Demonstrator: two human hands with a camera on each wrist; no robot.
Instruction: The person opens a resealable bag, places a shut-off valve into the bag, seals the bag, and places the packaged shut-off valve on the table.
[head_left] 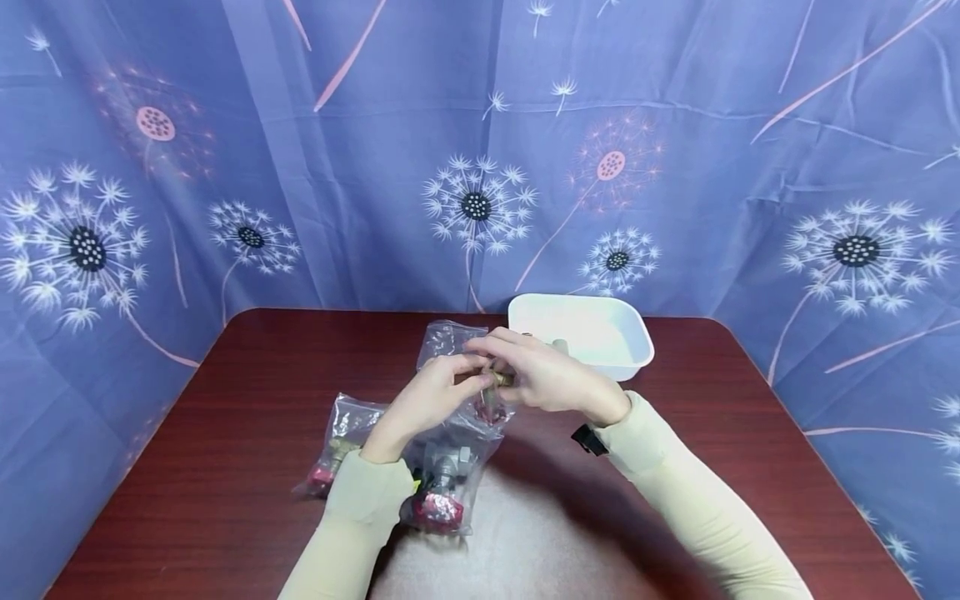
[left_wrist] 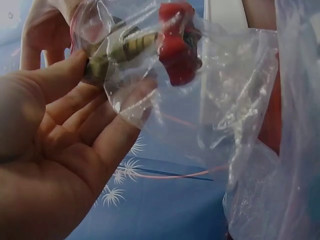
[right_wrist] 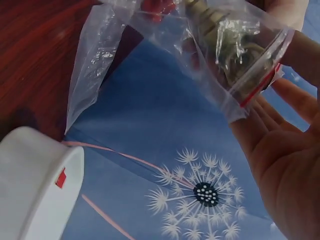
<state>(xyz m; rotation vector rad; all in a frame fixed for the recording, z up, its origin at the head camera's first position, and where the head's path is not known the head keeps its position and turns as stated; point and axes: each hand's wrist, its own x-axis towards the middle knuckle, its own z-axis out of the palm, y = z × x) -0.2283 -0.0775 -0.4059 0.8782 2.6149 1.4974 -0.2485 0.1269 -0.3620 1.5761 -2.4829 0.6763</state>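
Both hands hold a clear zip bag (left_wrist: 240, 85) in front of the body, over the table. Inside it is a brass valve (left_wrist: 132, 47) with a red handle (left_wrist: 177, 47). In the left wrist view, my left hand (head_left: 431, 392) pinches the brass body through the plastic, thumb on the near side. My right hand (head_left: 551, 371) grips the zip end, where a red zip strip (right_wrist: 260, 85) shows in the right wrist view. The bag's loose plastic hangs past the red handle. Part of the valve is covered by fingers in the head view.
Bagged on the table lie a grey valve with a red handle (head_left: 438, 510) and, to its left, a brass one with a red handle (head_left: 321, 477). Another clear bag (head_left: 442, 337) is behind the hands. A white plastic bin (head_left: 641, 350) stands back right, a grey piece (head_left: 560, 345) inside.
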